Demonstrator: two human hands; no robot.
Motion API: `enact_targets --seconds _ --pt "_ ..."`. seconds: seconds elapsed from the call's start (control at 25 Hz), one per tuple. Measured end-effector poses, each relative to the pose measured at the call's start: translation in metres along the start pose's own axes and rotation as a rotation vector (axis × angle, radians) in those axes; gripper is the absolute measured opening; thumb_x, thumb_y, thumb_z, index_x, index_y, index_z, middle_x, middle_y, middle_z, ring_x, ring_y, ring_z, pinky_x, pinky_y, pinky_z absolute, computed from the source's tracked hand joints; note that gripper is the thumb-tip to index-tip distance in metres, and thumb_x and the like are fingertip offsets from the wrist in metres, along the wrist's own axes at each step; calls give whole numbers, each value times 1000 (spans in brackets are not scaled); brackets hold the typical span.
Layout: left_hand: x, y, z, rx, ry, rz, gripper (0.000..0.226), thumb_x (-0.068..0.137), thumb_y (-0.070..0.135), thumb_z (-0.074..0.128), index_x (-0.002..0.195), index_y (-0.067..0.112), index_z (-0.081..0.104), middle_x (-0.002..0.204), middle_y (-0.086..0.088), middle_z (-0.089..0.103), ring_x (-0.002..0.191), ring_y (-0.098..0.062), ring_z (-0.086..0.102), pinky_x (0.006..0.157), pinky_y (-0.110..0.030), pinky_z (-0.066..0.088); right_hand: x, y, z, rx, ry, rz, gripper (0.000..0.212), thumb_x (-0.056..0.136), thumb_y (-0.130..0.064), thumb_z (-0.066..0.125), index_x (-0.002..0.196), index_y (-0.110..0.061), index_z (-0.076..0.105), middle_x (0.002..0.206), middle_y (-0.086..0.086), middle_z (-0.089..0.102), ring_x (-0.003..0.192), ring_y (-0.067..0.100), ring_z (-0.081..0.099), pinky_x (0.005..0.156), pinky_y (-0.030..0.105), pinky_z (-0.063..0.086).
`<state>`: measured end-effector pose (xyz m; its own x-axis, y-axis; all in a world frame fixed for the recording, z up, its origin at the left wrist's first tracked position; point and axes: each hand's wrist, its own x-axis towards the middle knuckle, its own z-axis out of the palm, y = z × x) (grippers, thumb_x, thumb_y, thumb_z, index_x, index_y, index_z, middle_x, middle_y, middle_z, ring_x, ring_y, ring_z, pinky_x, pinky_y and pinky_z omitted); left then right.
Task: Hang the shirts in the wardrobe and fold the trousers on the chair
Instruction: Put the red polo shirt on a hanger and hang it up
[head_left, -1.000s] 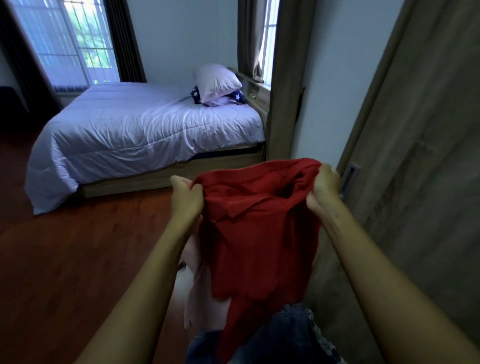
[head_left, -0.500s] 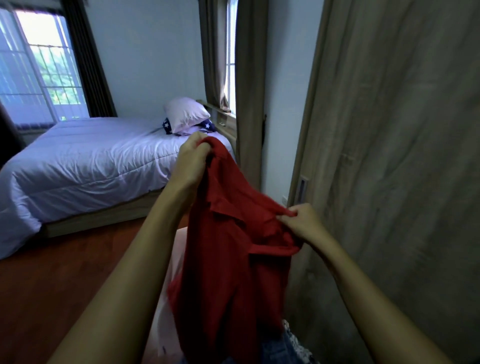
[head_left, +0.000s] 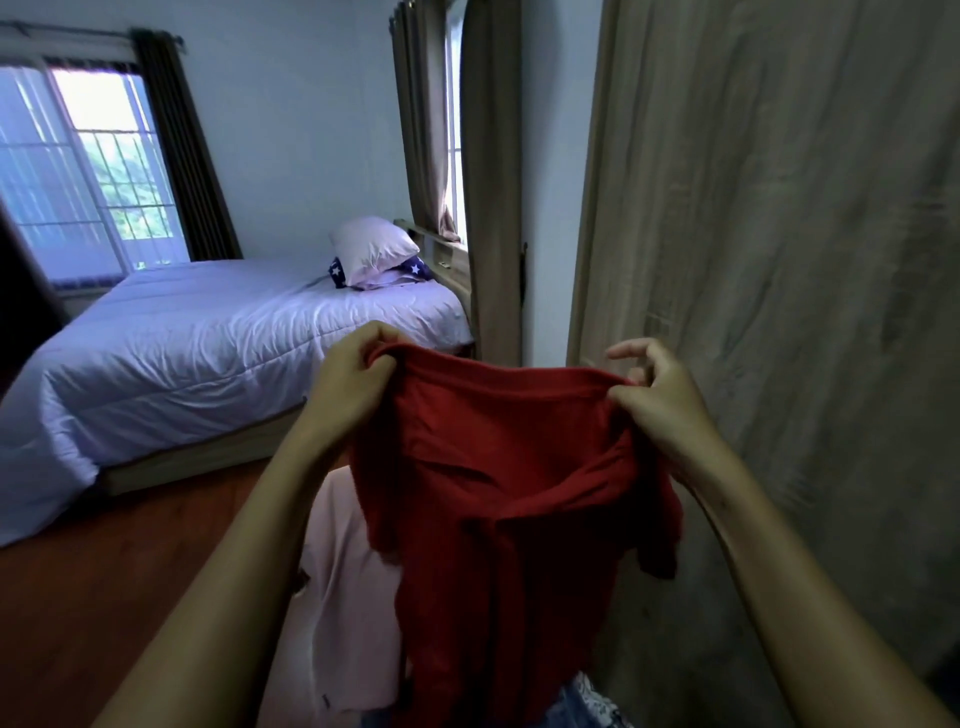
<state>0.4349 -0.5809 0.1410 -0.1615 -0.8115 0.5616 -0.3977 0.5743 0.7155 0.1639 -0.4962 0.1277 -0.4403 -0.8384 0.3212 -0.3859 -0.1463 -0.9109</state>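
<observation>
Under pinching fingers (head_left: 358, 343) hangs the red shirt (head_left: 498, 467)

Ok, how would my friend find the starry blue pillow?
Find the big white bed. At its head end lies a pale pillow, and the starry pillow peeks out beneath it. It alone is dark blue with white stars.

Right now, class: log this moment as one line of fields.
left hand: grips red shirt | right hand: pinches red shirt | shirt: spread between hands | pink garment: behind it

wardrobe door (head_left: 779, 312) close right, floor (head_left: 104, 597) open left
</observation>
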Motion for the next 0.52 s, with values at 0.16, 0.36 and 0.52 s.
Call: enact_targets --seconds 0.16,0.36,0.52 --pt "-12 -1 18 -43 -66 3 34 74 -7 46 85 20 64 83 10 66 72 7 57 70 -11 44 -21 19 -12 -507 -99 -130 16 78 -12 72 76 -26 63 68 -5 50 61 8 47 53 14 32" --pt "-21 -3 21 225 -372 283 47 67 -3 50 90 36 61 86 22 65 84 12 57 78 -5 41 -54 9 -52 -647 317 -206 28 81 1 54 94 -15 74 91 6 57 77 19 57 61 17 31" --pt "-29 7 32 170 -624 336 30 82 3 66 84 33 62 77 31 63 70 13 57 66 -8 41 -87 -18 -80 -570 423 -191 38 75 6 50 95 -15 75 90 3 74 85 17 65 72 18 42"
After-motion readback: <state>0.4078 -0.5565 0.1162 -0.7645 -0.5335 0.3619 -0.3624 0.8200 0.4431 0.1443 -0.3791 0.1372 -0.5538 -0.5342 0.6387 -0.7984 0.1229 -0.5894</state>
